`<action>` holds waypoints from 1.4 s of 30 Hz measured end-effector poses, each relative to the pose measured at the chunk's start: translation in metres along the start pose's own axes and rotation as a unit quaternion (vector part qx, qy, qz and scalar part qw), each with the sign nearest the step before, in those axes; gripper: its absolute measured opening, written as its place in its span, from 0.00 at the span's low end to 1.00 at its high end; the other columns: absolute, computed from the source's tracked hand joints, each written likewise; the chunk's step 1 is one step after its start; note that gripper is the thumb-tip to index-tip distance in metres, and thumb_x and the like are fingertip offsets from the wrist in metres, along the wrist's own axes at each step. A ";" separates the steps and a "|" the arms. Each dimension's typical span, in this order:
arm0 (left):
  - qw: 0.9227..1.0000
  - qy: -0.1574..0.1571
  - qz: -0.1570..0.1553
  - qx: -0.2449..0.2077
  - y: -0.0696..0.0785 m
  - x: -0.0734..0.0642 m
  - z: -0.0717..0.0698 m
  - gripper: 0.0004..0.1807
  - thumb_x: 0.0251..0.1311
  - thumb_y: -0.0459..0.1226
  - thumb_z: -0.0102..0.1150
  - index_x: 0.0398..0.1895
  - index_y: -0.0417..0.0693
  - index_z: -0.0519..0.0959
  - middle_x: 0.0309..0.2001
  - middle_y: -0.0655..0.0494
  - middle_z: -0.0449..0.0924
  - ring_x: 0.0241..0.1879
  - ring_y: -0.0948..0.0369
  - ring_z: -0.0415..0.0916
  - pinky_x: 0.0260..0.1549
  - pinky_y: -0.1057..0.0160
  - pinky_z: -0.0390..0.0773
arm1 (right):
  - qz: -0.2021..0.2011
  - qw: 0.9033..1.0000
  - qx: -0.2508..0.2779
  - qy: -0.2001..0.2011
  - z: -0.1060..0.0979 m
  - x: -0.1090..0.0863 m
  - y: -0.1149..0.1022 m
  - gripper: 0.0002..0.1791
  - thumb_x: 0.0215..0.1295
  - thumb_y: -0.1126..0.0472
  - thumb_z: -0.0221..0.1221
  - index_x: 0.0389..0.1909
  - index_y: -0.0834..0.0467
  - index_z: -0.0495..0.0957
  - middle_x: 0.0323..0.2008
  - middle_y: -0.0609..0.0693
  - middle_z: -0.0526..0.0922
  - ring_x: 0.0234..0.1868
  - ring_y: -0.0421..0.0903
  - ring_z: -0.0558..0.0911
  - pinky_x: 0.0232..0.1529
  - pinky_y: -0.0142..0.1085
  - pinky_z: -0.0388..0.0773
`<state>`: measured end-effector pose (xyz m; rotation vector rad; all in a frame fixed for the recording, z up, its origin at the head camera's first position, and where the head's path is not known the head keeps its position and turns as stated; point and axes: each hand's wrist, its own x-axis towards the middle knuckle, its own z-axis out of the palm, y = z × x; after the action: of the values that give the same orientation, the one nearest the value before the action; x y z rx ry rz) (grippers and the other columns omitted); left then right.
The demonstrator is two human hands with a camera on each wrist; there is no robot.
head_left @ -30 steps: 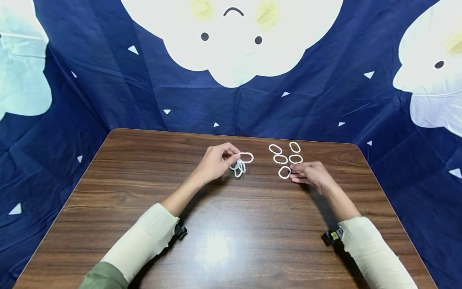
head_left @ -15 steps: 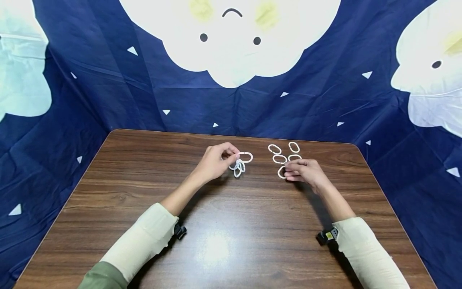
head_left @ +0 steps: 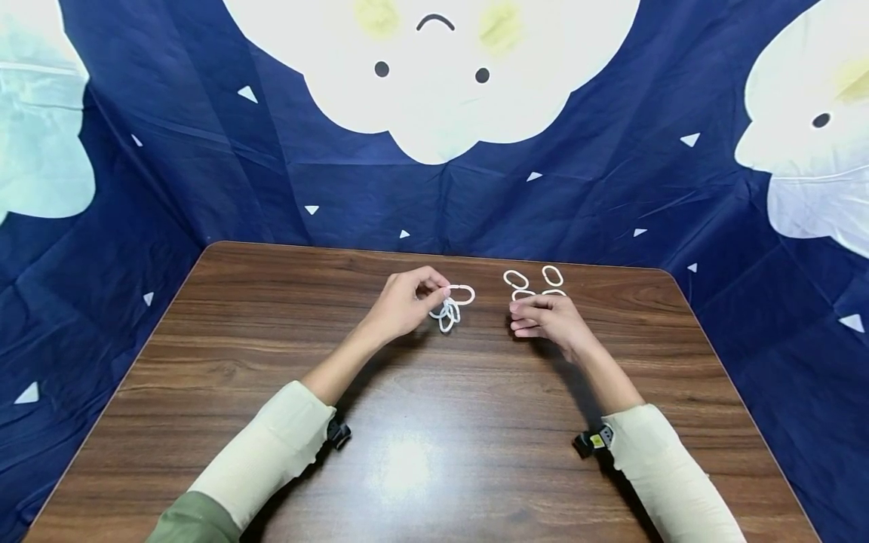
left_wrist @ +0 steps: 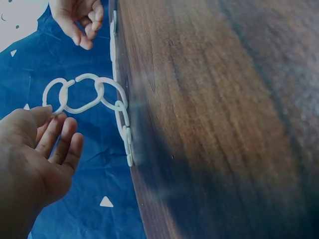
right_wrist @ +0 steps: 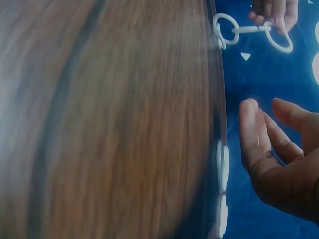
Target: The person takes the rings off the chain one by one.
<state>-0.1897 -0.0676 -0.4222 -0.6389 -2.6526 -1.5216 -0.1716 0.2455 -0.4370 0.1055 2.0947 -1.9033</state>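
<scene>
My left hand (head_left: 409, 303) pinches an end link of a white plastic chain (left_wrist: 77, 112) between thumb and fingers. In the left wrist view, a few linked ovals arc from the fingertips down to the tabletop, where the rest of the chain lies. My right hand (head_left: 546, 320) hovers above the table to the right of the chain, and the right wrist view shows its thumb and fingers apart with nothing between them. Behind it lie several loose white oval links (head_left: 505, 277), some partly covered by the hand. The nearest loose link seen earlier is hidden from the head view.
A brown wood-grain table (head_left: 380, 392) spreads toward me, its far edge just behind the links. Around it hangs a dark blue curtain (head_left: 271, 181) with white clouds and small triangles. A black wrist camera (head_left: 337, 432) sits at the left cuff.
My right hand has moved left across the loose links toward the chain, covering the nearest link. My left hand has stayed in place with its grip on the chain.
</scene>
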 end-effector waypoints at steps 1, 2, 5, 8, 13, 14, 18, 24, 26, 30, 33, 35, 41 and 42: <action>1.000 0.000 -0.001 0.001 0.000 0.000 0.000 0.06 0.78 0.38 0.70 0.50 0.47 0.90 0.43 0.53 0.93 0.45 0.58 0.87 0.49 0.60 0.84 | -0.002 1.000 0.003 -0.005 0.003 0.001 0.000 0.21 0.81 0.71 0.60 0.67 0.82 0.76 0.43 0.52 0.94 0.38 0.41 0.93 0.46 0.35 0.93; 1.000 0.000 -0.001 0.002 -0.001 -0.001 0.000 0.06 0.78 0.38 0.70 0.50 0.47 0.90 0.43 0.53 0.93 0.45 0.58 0.87 0.49 0.61 0.84 | -0.004 1.000 0.006 -0.010 0.007 0.002 0.000 0.22 0.81 0.71 0.61 0.67 0.82 0.75 0.44 0.51 0.94 0.38 0.41 0.93 0.46 0.35 0.93; 1.000 -0.001 -0.003 0.002 -0.001 -0.002 0.000 0.06 0.78 0.38 0.70 0.50 0.47 0.90 0.43 0.54 0.93 0.44 0.58 0.87 0.49 0.61 0.84 | -0.006 1.000 0.013 -0.017 0.018 0.003 -0.002 0.23 0.79 0.72 0.64 0.68 0.82 0.76 0.45 0.51 0.95 0.38 0.42 0.94 0.46 0.36 0.93; 1.000 -0.001 -0.002 -0.001 -0.001 -0.003 0.000 0.05 0.78 0.38 0.71 0.50 0.47 0.89 0.43 0.53 0.93 0.44 0.58 0.86 0.49 0.61 0.84 | -0.010 1.000 0.009 -0.022 0.027 0.005 -0.004 0.24 0.78 0.71 0.66 0.68 0.81 0.76 0.45 0.54 0.94 0.38 0.43 0.94 0.46 0.37 0.94; 1.000 0.002 0.004 -0.001 -0.001 -0.002 0.001 0.05 0.78 0.37 0.71 0.49 0.46 0.89 0.43 0.53 0.94 0.44 0.58 0.87 0.48 0.62 0.84 | -0.019 1.000 0.005 -0.025 0.040 0.008 -0.007 0.24 0.76 0.70 0.69 0.67 0.79 0.79 0.49 0.61 0.93 0.39 0.45 0.94 0.46 0.39 0.94; 1.000 0.002 0.005 -0.001 -0.001 -0.002 0.001 0.05 0.78 0.37 0.71 0.49 0.46 0.89 0.43 0.53 0.94 0.44 0.58 0.87 0.48 0.62 0.84 | -0.020 0.999 0.005 -0.025 0.042 0.009 -0.007 0.24 0.76 0.70 0.69 0.66 0.79 0.80 0.49 0.61 0.93 0.39 0.45 0.94 0.46 0.39 0.94; 1.000 0.002 0.010 0.002 0.000 -0.002 0.001 0.05 0.77 0.37 0.71 0.50 0.46 0.90 0.43 0.52 0.94 0.44 0.58 0.87 0.48 0.62 0.84 | -0.028 0.999 0.000 -0.027 0.047 0.010 -0.010 0.22 0.75 0.69 0.70 0.64 0.77 0.82 0.44 0.55 0.94 0.39 0.45 0.94 0.46 0.40 0.94; 1.000 0.003 0.009 0.003 0.000 -0.003 0.002 0.05 0.77 0.37 0.71 0.50 0.46 0.90 0.43 0.53 0.94 0.44 0.58 0.87 0.48 0.61 0.84 | -0.051 0.998 -0.002 -0.033 0.051 0.012 -0.014 0.20 0.73 0.71 0.71 0.61 0.75 0.84 0.42 0.53 0.95 0.40 0.46 0.94 0.47 0.40 0.94; 1.000 0.003 0.009 0.002 -0.001 -0.003 0.002 0.06 0.77 0.37 0.71 0.50 0.46 0.90 0.43 0.53 0.94 0.44 0.58 0.87 0.48 0.61 0.84 | -0.062 0.997 0.000 -0.038 0.052 0.013 -0.016 0.22 0.72 0.72 0.71 0.62 0.78 0.83 0.41 0.51 0.95 0.40 0.46 0.94 0.47 0.40 0.94; 1.000 0.004 0.011 0.003 -0.002 -0.002 0.002 0.05 0.78 0.37 0.70 0.50 0.46 0.90 0.44 0.52 0.94 0.44 0.58 0.87 0.48 0.61 0.84 | -0.075 0.996 0.006 -0.044 0.056 0.013 -0.020 0.25 0.72 0.74 0.70 0.65 0.82 0.79 0.37 0.47 0.94 0.40 0.47 0.95 0.48 0.39 0.94; 1.000 0.004 0.011 0.002 -0.002 -0.002 0.002 0.05 0.78 0.37 0.70 0.50 0.46 0.90 0.44 0.52 0.94 0.45 0.58 0.88 0.48 0.61 0.85 | -0.077 0.996 0.008 -0.043 0.059 0.013 -0.023 0.24 0.72 0.74 0.70 0.64 0.82 0.79 0.37 0.47 0.94 0.41 0.47 0.95 0.48 0.39 0.94; 1.000 0.005 0.010 0.002 -0.002 -0.003 0.002 0.05 0.78 0.37 0.70 0.50 0.46 0.89 0.43 0.52 0.94 0.45 0.57 0.88 0.49 0.61 0.85 | -0.077 0.996 0.008 -0.042 0.060 0.013 -0.024 0.23 0.72 0.74 0.71 0.63 0.81 0.80 0.38 0.47 0.94 0.41 0.47 0.95 0.48 0.39 0.94; 1.000 0.006 0.011 0.005 -0.002 -0.002 0.001 0.06 0.78 0.37 0.70 0.50 0.45 0.89 0.43 0.52 0.94 0.44 0.57 0.88 0.49 0.61 0.84 | -0.084 0.996 0.005 -0.041 0.063 0.014 -0.026 0.21 0.73 0.74 0.70 0.62 0.80 0.81 0.40 0.47 0.93 0.39 0.43 0.94 0.48 0.38 0.94; 1.000 0.007 0.012 0.005 -0.002 -0.002 0.001 0.06 0.78 0.37 0.70 0.50 0.45 0.89 0.43 0.52 0.94 0.44 0.57 0.87 0.49 0.61 0.84 | -0.086 0.995 0.005 -0.040 0.064 0.015 -0.026 0.21 0.73 0.74 0.70 0.62 0.81 0.81 0.40 0.46 0.93 0.39 0.42 0.94 0.48 0.38 0.94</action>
<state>-0.1884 -0.0683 -0.4246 -0.6548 -2.6308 -1.5002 -0.1812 0.1777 -0.4202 -0.1513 2.0999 -1.9784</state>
